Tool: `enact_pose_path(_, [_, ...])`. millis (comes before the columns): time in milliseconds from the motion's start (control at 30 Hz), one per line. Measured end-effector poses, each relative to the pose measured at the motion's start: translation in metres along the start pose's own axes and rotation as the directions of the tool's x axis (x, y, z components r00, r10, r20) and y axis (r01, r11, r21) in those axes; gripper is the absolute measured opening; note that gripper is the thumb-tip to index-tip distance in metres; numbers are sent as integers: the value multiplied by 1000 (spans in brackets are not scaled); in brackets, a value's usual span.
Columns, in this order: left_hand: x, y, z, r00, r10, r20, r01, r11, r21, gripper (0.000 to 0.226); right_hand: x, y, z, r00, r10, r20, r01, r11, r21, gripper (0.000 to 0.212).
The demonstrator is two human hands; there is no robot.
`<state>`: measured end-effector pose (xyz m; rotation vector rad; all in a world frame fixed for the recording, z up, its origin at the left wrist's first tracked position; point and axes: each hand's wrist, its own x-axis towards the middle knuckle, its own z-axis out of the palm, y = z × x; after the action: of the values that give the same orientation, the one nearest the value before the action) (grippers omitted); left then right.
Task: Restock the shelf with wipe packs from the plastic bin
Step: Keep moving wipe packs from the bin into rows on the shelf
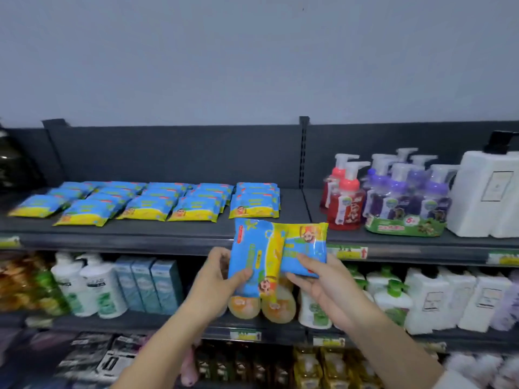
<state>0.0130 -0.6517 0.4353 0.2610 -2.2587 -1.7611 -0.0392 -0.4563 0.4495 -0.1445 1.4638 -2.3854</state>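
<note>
Two blue-and-yellow wipe packs are held up in front of the top shelf's (140, 237) front edge. My left hand (222, 279) grips the left wipe pack (252, 254), which stands on end. My right hand (323, 284) holds the right wipe pack (304, 248) from below; the two packs overlap in the middle. Several matching wipe packs (146, 203) lie in rows on the top shelf, left of centre. The plastic bin is out of view.
Pump soap bottles (387, 192) and a white jug (488, 192) fill the top shelf's right section, past a black upright (303, 153). Bare shelf lies between the rightmost pack row and the upright. Lower shelves hold bottles and boxes (118, 284).
</note>
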Motion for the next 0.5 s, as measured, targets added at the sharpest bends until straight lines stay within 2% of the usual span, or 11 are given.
enact_pose_path(100, [12,-2,-51,993,38,-113,-38,999,-3,15,20,3,31,999,-41,-34,38,996,-81,20])
enact_pose_path(233, [19,1,-98,982,73,-175,-67,997,39,17,46,-2,63,978,-199,-58,168,925,-342,22])
enact_pose_path(333, [30,1,-121,975,91,-203,-84,996,43,17,68,-11,76,944,-329,-10,275,805,-526,28])
enact_pose_path(500, [53,-2,-137,962,126,-241,-110,991,79,22,108,-21,75,876,-482,19,300,513,-804,11])
